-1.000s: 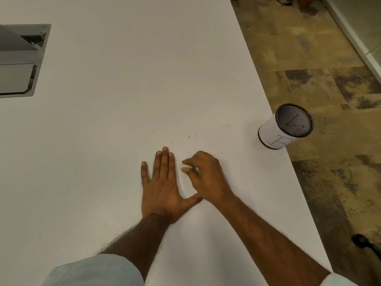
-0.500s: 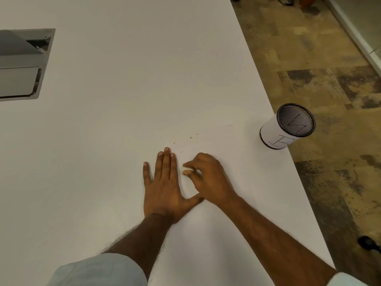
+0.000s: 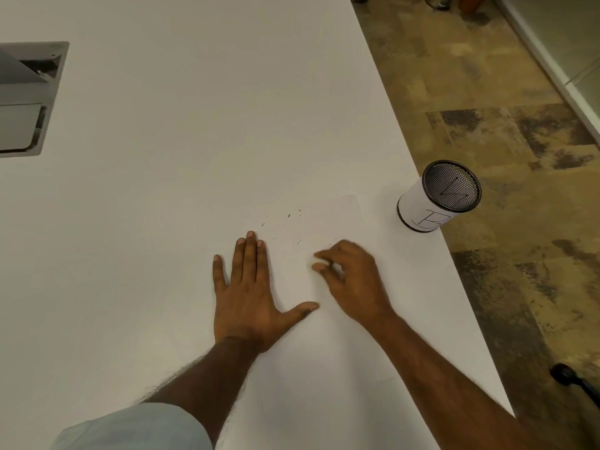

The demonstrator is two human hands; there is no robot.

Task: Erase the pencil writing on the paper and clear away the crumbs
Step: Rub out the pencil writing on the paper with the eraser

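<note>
A white sheet of paper lies on the white table, its far corner near the cup. My left hand presses flat on the sheet's left part, fingers spread. My right hand hovers low over the paper, blurred, its fingertips pinched on a small white eraser. Dark eraser crumbs are scattered on the paper beyond both hands. No pencil writing is legible on the sheet.
A white mesh-lined cup with a pencilled letter stands at the table's right edge. A grey recessed panel sits in the table at far left. Patterned floor lies to the right, with a black object on it.
My right hand has slid to the right, away from my left hand, with the eraser. My left hand stays flat in place. More crumbs show in front of the fingers.
</note>
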